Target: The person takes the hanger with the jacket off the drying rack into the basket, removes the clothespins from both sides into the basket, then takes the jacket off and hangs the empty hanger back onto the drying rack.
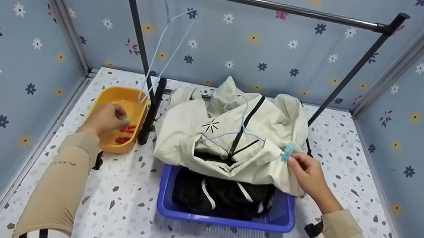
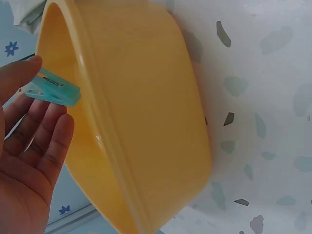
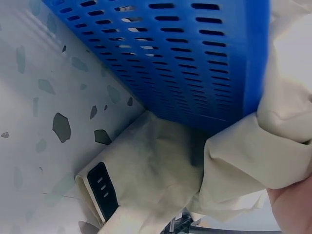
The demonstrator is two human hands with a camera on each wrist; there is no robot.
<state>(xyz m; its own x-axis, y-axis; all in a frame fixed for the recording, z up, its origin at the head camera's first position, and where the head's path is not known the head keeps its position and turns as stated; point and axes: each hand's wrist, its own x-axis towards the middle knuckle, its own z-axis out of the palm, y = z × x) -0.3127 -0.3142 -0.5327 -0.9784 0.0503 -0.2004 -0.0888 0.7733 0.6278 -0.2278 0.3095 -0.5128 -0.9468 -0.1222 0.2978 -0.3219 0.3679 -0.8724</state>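
Observation:
My left hand (image 1: 105,118) is over the yellow basin (image 1: 101,95), pinching a teal clothespin (image 2: 56,90) between thumb and fingers. Red clothespins (image 1: 123,139) lie in the basin below it. At the right side of a cream jacket (image 1: 188,132), my right hand (image 1: 307,172) has thumb and finger on another teal clothespin (image 1: 288,151), which stands against the fabric. A pale blue hanger (image 1: 244,115) lies at the jacket's neck opening, its hook toward the rack. Only a bit of the right hand shows in the right wrist view, beside folded fabric.
Under the jacket stands a blue perforated basket (image 1: 221,222) holding black clothing with white stripes (image 1: 225,197). A dark clothes rack (image 1: 256,1) rises behind, and a second hanger (image 1: 164,35) hangs on its left end. Patterned walls enclose the speckled tabletop (image 1: 112,214).

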